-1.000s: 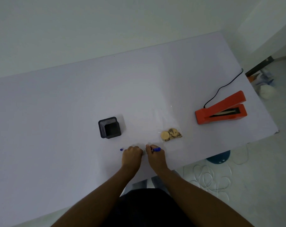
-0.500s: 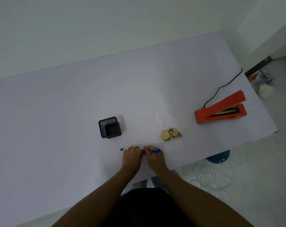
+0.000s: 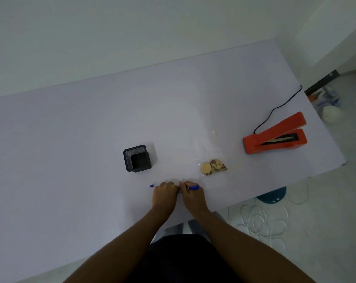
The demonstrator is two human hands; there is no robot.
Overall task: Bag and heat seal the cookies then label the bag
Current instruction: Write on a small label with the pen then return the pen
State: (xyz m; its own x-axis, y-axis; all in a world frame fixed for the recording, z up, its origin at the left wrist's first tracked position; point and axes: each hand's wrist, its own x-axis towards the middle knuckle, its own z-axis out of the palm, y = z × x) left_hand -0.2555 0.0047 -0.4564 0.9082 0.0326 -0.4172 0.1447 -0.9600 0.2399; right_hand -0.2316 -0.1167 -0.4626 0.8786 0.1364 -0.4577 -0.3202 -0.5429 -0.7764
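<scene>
A clear bag with cookies (image 3: 213, 167) lies flat on the white table (image 3: 71, 139), right of centre. Close to the table's front edge, my left hand (image 3: 164, 194) rests on the table with curled fingers; what is under them is hidden. My right hand (image 3: 191, 196) touches it and grips a blue marker (image 3: 194, 187) whose blue end points right. The writing tip is hidden between the hands. A small blue cap (image 3: 152, 186) lies just left of my left hand. The orange heat sealer (image 3: 275, 137) stands at the right with its jaw raised.
A black square pen holder (image 3: 137, 158) stands behind my left hand. The sealer's black cord (image 3: 279, 107) runs off the table's right edge. On the floor to the right are coiled white cable (image 3: 262, 221), a dark blue round thing (image 3: 272, 198) and some clutter.
The hands stay nearly still at the front edge. My right hand with the marker has edged slightly left against my left hand.
</scene>
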